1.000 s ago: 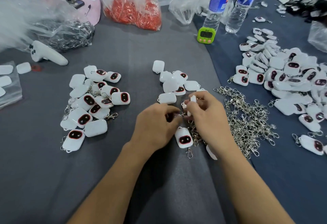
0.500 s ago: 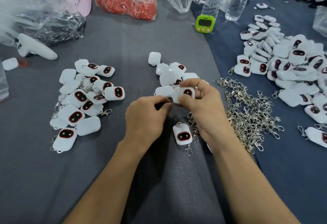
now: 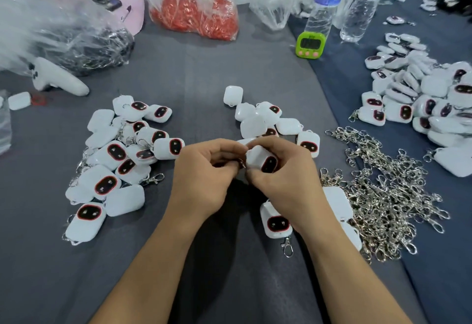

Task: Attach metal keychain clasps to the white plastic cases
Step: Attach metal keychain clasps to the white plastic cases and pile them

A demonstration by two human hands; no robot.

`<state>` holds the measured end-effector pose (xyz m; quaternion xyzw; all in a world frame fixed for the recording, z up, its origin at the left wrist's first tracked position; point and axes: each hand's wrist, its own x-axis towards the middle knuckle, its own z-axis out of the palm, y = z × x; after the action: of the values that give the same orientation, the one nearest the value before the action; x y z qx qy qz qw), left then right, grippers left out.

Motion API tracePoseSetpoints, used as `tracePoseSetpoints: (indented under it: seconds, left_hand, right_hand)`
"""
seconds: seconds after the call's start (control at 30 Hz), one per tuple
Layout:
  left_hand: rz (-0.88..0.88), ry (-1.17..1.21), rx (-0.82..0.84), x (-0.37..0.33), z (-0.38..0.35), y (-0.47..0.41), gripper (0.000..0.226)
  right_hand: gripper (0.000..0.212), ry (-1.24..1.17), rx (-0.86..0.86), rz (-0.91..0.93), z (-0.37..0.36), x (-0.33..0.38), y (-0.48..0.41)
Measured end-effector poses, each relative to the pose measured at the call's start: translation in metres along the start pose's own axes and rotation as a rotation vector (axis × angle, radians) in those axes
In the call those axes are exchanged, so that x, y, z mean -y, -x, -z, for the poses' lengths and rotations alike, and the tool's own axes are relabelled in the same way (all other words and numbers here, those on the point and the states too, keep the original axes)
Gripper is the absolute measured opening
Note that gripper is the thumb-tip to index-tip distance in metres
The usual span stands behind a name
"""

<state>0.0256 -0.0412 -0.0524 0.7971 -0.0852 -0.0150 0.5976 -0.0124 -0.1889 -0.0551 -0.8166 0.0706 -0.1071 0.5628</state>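
Note:
My right hand (image 3: 286, 183) grips a white plastic case (image 3: 261, 160) with a dark red-rimmed face, held above the table's middle. My left hand (image 3: 204, 178) pinches a small metal clasp (image 3: 241, 164) against the case's edge; the clasp is mostly hidden by my fingers. A finished case with a clasp (image 3: 277, 222) lies just below my right hand. A heap of loose silver clasps (image 3: 383, 196) spreads to the right. A small group of plain cases (image 3: 252, 124) lies just beyond my hands.
A pile of cases with clasps (image 3: 115, 160) lies at the left, a bigger pile of cases (image 3: 429, 103) at the far right. Behind stand a bag of red parts (image 3: 194, 9), a green timer (image 3: 309, 45), two water bottles (image 3: 324, 1), clear bags and a white controller (image 3: 56, 78).
The case in my right hand has turned so its dark face shows more, and both hands have closed in tighter together. The camera view has shifted a little.

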Motion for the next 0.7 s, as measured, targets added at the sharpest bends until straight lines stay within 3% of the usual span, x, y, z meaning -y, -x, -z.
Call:
tracePoseSetpoints:
  seconds: [0.3,0.43,0.53,0.7]
  left_hand:
    - [-0.073,-0.079,-0.137,0.000,-0.007,0.011,0.029]
    - [-0.123,-0.166,-0.194,-0.002,-0.006,0.013,0.019]
    - [-0.139,-0.178,-0.226,-0.004,-0.005,0.013,0.021]
    - [-0.239,-0.314,-0.198,-0.004,-0.004,0.015,0.029]
  right_hand:
    - [0.024,-0.010,-0.010,0.036,0.002,0.000,0.001]
    - [0.026,-0.127,-0.041,0.002,0.001,-0.003,-0.001]
    - [0.025,-0.079,-0.133,0.015,-0.003,-0.006,-0.001]
    - [0.018,-0.258,-0.151,-0.003,-0.004,-0.004,-0.001]
